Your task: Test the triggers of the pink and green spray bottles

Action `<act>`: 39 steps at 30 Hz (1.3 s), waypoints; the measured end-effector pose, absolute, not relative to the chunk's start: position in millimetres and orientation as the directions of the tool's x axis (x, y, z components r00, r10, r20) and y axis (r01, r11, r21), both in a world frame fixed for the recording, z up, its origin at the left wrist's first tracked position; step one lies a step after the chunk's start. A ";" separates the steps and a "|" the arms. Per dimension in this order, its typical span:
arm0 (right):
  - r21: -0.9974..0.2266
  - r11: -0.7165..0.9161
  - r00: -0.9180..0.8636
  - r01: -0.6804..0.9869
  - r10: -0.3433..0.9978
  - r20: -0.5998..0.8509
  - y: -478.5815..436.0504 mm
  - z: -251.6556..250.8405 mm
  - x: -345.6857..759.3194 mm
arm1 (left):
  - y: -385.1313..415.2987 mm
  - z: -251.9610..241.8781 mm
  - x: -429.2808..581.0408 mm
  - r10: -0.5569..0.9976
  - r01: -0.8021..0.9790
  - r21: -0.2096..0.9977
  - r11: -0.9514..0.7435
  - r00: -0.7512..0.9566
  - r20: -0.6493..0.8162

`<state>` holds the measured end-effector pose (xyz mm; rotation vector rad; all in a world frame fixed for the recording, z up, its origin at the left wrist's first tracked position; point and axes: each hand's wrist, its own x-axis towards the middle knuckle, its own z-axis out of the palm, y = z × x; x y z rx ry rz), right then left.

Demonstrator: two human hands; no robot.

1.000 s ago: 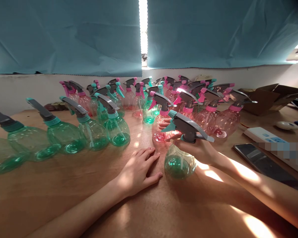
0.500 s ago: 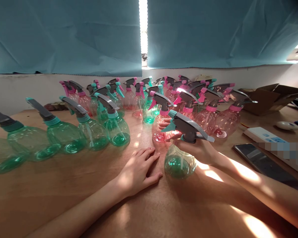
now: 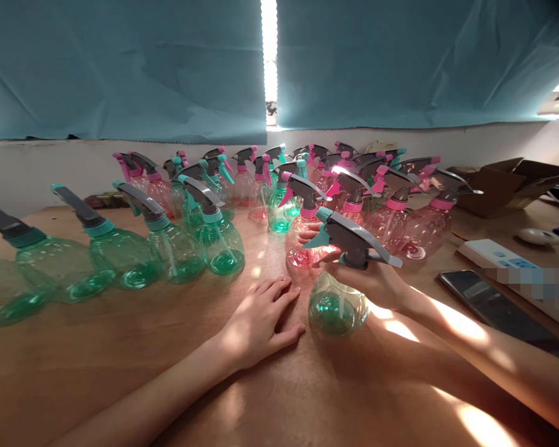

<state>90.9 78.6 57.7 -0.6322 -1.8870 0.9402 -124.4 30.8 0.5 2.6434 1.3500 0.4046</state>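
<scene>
My right hand (image 3: 370, 279) is wrapped round the neck of a green spray bottle (image 3: 338, 307) with a grey and teal trigger head. That bottle stands upright on the wooden table (image 3: 279, 385). Flat on the tabletop to its left lies my left hand (image 3: 256, 323), fingers apart and holding nothing. Just behind the held bottle is a pink spray bottle (image 3: 300, 239), partly covered by my right fingers. A row of green spray bottles, the closest being one green bottle (image 3: 222, 245), stretches off to the left.
More pink and green spray bottles crowd the back, among them a pink bottle (image 3: 428, 226). At the right lie a dark phone (image 3: 489, 304), a white power strip (image 3: 498, 254), a white mouse (image 3: 539, 236) and an open cardboard box (image 3: 498, 189). Blue curtains (image 3: 121, 68) hang behind.
</scene>
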 end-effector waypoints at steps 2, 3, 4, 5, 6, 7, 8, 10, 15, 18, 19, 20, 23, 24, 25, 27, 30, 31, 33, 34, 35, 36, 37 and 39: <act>-0.813 0.582 -0.464 0.035 0.730 0.502 79.0 57.3 91.3 | 30.6 1.0 -124.2 0.814 0.774 0.250 -0.581 0.557 0.166; -0.814 0.580 -0.469 0.027 0.727 0.501 79.1 57.0 91.5 | 30.6 1.1 -124.0 0.815 0.775 0.252 -0.580 0.556 0.165; -0.816 0.577 -0.476 0.020 0.723 0.500 79.2 56.7 91.7 | 30.6 1.2 -123.8 0.816 0.775 0.254 -0.578 0.555 0.164; -0.816 0.578 -0.479 0.017 0.721 0.501 79.3 56.5 91.9 | 30.6 1.2 -123.6 0.816 0.775 0.255 -0.578 0.554 0.164; -0.814 0.581 -0.476 0.025 0.722 0.501 79.3 56.4 92.1 | 30.6 1.2 -123.5 0.816 0.775 0.257 -0.578 0.554 0.165; -0.811 0.583 -0.472 0.045 0.728 0.497 79.1 56.5 92.2 | 30.6 1.2 -123.3 0.817 0.775 0.258 -0.577 0.553 0.166; -0.808 0.584 -0.465 0.073 0.737 0.490 79.0 56.6 92.3 | 30.6 1.2 -123.3 0.818 0.776 0.258 -0.575 0.551 0.168; -0.803 0.580 -0.452 0.136 0.758 0.470 78.5 57.0 92.4 | 30.4 1.3 -123.4 0.820 0.778 0.259 -0.573 0.546 0.171; -0.798 0.561 -0.403 0.221 0.797 0.449 77.6 56.2 93.8 | 29.8 1.6 -124.1 0.816 0.775 0.258 -0.578 0.552 0.172; -0.807 0.546 -0.408 0.225 0.805 0.431 77.5 54.3 95.1 | 29.6 1.7 -124.4 0.816 0.773 0.262 -0.578 0.550 0.179; -0.808 0.545 -0.412 0.224 0.804 0.428 77.6 53.7 95.5 | 29.6 1.7 -124.4 0.816 0.771 0.265 -0.579 0.550 0.182; -0.808 0.545 -0.416 0.222 0.803 0.427 77.6 53.3 95.8 | 29.5 1.7 -124.3 0.815 0.770 0.267 -0.580 0.550 0.184; -0.809 0.544 -0.428 0.221 0.800 0.421 77.9 53.3 96.3 | 29.5 1.9 -124.1 0.813 0.767 0.269 -0.583 0.551 0.190; -0.813 0.539 -0.432 0.221 0.802 0.414 77.9 53.9 96.2 | 29.5 2.0 -124.1 0.813 0.767 0.268 -0.583 0.550 0.191; -0.819 0.531 -0.435 0.219 0.804 0.405 78.0 54.7 95.9 | 29.5 2.2 -124.1 0.813 0.768 0.266 -0.582 0.550 0.190; -0.834 0.515 -0.442 0.199 0.807 0.393 77.9 56.9 94.9 | 29.4 2.6 -124.2 0.814 0.773 0.254 -0.581 0.552 0.182; -0.859 0.498 -0.446 0.116 0.799 0.403 77.6 60.1 92.4 | 29.3 3.2 -124.3 0.816 0.782 0.236 -0.578 0.554 0.164; -0.865 0.495 -0.440 0.084 0.797 0.414 77.5 61.0 91.5 | 29.2 3.2 -124.2 0.817 0.782 0.235 -0.577 0.554 0.163; -0.871 0.490 -0.424 0.040 0.798 0.429 77.3 62.6 90.3 | 29.2 3.0 -124.1 0.816 0.779 0.243 -0.578 0.552 0.171; -0.873 0.487 -0.417 0.029 0.800 0.432 77.2 63.2 89.9 | 29.3 2.8 -123.9 0.815 0.776 0.249 -0.579 0.551 0.177; -0.876 0.482 -0.414 0.022 0.802 0.430 77.2 63.8 89.8 | 29.4 2.5 -123.8 0.815 0.774 0.254 -0.580 0.551 0.181; -0.881 0.473 -0.416 0.021 0.805 0.422 77.2 64.2 89.9 | 29.5 2.2 -123.7 0.815 0.773 0.259 -0.579 0.550 0.183; -0.886 0.462 -0.421 0.025 0.809 0.410 77.3 64.3 90.2 | 29.5 2.0 -123.6 0.815 0.772 0.263 -0.579 0.549 0.184; -0.893 0.448 -0.441 0.043 0.811 0.385 77.6 63.7 91.1 | 29.5 1.7 -123.4 0.816 0.772 0.266 -0.578 0.548 0.184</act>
